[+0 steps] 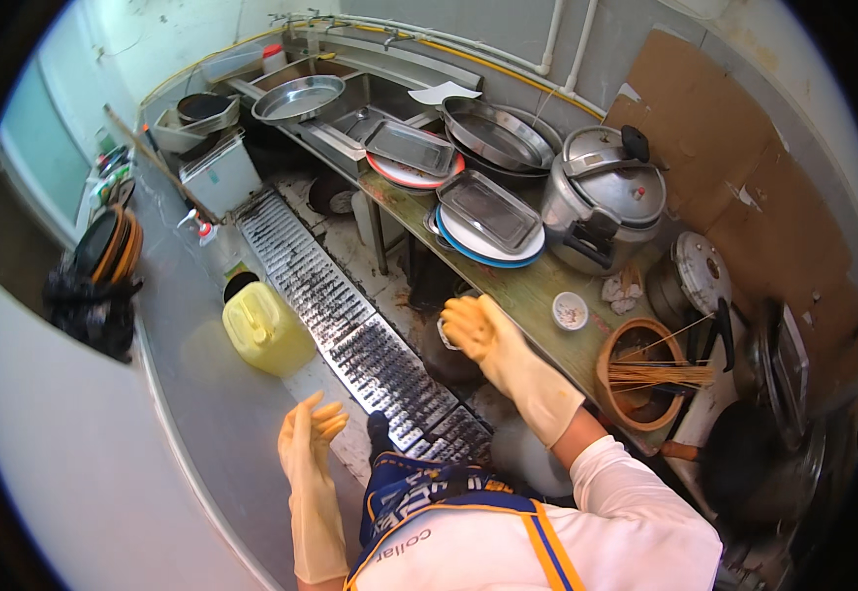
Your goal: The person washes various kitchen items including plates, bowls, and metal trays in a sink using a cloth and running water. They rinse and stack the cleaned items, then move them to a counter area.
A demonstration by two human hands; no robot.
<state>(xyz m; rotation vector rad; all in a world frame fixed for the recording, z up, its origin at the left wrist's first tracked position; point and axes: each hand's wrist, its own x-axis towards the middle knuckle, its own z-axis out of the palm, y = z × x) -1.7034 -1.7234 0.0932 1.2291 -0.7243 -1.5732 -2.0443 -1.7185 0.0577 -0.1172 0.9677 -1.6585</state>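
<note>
Pale yellow rubber gloves cover both of my hands. My left hand (pixel 312 436) is raised at the lower middle, fingers loosely bent and apart, holding nothing. My right hand (pixel 479 332) is palm up with curled fingers and nothing in it, beside the edge of the worn table (pixel 517 295). Near it on the table are a metal tray (pixel 489 210) on white plates with a blue-rimmed one, and a small white bowl (pixel 570 311). Behind them lie another metal tray (pixel 410 146) on a red-rimmed plate, round metal pans (pixel 499 133) and a large pressure cooker (pixel 606 199).
A yellow plastic jerrycan (pixel 266 329) stands on the floor left of the metal drain grating (pixel 355 325). A clay pot (pixel 643 332) with wooden skewers across it sits at the right. A steel sink (pixel 366 103) with a round pan (pixel 298 100) is at the back.
</note>
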